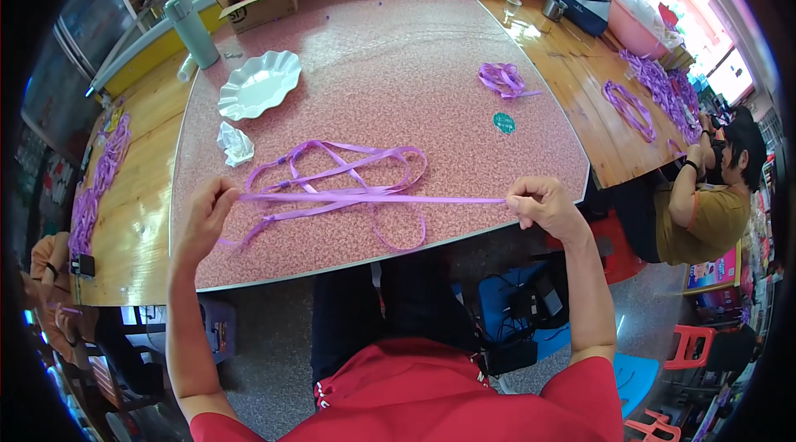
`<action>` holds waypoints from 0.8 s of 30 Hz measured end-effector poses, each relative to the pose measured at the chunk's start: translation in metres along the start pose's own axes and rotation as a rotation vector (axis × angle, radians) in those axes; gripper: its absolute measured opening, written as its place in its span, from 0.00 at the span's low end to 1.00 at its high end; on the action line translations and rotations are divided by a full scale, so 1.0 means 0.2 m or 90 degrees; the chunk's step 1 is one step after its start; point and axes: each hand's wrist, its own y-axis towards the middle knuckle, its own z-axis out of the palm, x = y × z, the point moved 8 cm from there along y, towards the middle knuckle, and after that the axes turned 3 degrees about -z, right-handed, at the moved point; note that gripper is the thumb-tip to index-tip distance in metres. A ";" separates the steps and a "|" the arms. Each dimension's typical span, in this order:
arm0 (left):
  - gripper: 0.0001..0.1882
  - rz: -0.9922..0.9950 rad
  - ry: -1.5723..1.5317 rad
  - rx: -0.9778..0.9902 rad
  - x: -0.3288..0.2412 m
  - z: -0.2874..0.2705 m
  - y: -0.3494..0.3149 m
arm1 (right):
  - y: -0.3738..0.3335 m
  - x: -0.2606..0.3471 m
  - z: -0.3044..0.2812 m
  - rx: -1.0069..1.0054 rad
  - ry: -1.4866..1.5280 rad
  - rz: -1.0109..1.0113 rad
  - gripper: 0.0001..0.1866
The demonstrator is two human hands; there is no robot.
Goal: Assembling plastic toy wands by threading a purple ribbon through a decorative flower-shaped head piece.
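Note:
A purple ribbon (448, 200) is stretched straight between my two hands, just over the near part of the pink patterned table (373, 94). My left hand (209, 208) pinches one end, thumb against forefinger. At the other end, my right hand (543, 206) is closed in a pinch on the same ribbon. Beneath and behind the taut stretch lie loose loops of purple ribbon (352, 162), with a curled tail (406, 248) near the front edge. Whether the loops and the stretched piece are all one length, I cannot tell.
A crumpled white tissue (235, 145), a scalloped white plate (259, 85), a green flask (191, 31) and a cardboard box (259, 7) stand at the left and back. Another ribbon bundle (502, 79) and a green round piece (504, 123) lie right. People sit at both sides with purple ribbons.

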 end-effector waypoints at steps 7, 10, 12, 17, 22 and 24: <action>0.08 0.202 -0.031 -0.012 -0.53 0.38 -0.15 | -0.07 0.21 0.23 0.032 0.026 -0.053 0.05; 0.20 0.131 -0.369 0.434 -0.74 0.85 -0.29 | -0.08 0.30 0.34 0.063 -0.005 -0.091 0.03; 0.29 0.124 -0.486 0.378 -0.86 1.02 -0.34 | -0.13 0.47 0.40 0.042 -0.168 -0.334 0.05; 0.31 -0.099 -0.894 0.332 -0.92 1.21 -0.28 | -0.20 0.56 0.49 0.001 -0.286 -0.418 0.12; 0.29 -0.186 -1.052 0.317 -0.92 1.22 -0.25 | -0.23 0.52 0.54 -0.125 -0.266 -0.495 0.17; 0.30 -0.200 -1.050 0.323 -0.92 1.20 -0.25 | -0.23 0.49 0.55 -0.162 -0.242 -0.525 0.18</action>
